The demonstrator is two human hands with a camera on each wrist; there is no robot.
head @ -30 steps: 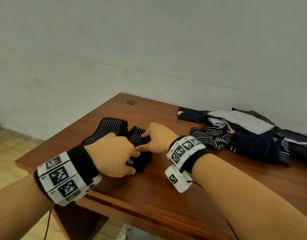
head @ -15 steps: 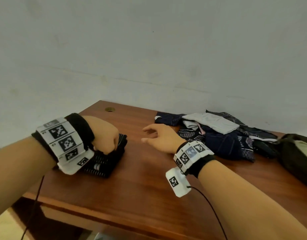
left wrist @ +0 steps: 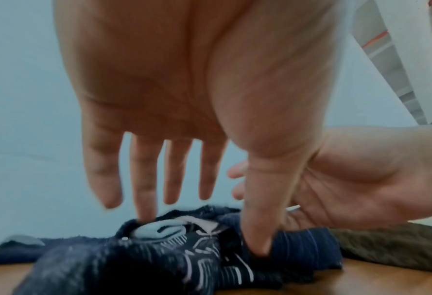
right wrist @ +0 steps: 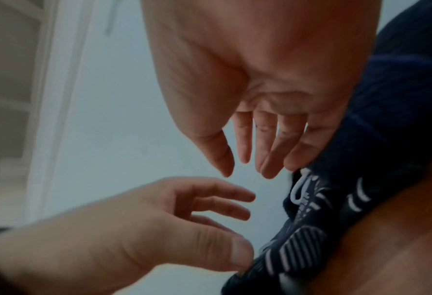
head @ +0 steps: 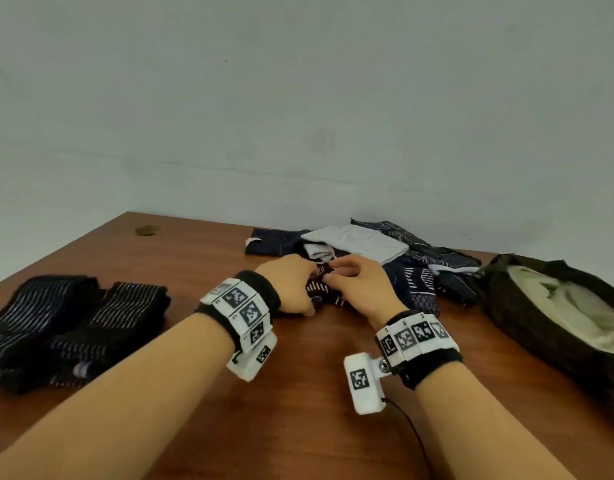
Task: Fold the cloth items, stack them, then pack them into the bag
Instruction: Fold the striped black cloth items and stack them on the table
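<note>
My left hand point(head: 291, 285) has left the folded striped stack point(head: 73, 327) at the table's point(head: 298, 427) left and joined my right hand point(head: 359, 289) at the unfolded pile point(head: 402, 268) beside the bag point(head: 558, 320). Both hands reach down with loose, straight fingers touching a dark patterned cloth point(left wrist: 209, 257), gripping nothing.

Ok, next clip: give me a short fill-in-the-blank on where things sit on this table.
1. The folded dark striped cloths lie on the brown wooden table's ____ side.
2. The dark olive fabric bag lies open at the table's ____ edge.
3. Both hands reach the unfolded pile of dark patterned cloth, which holds one ____ cloth.

Answers: left; right; white
</note>
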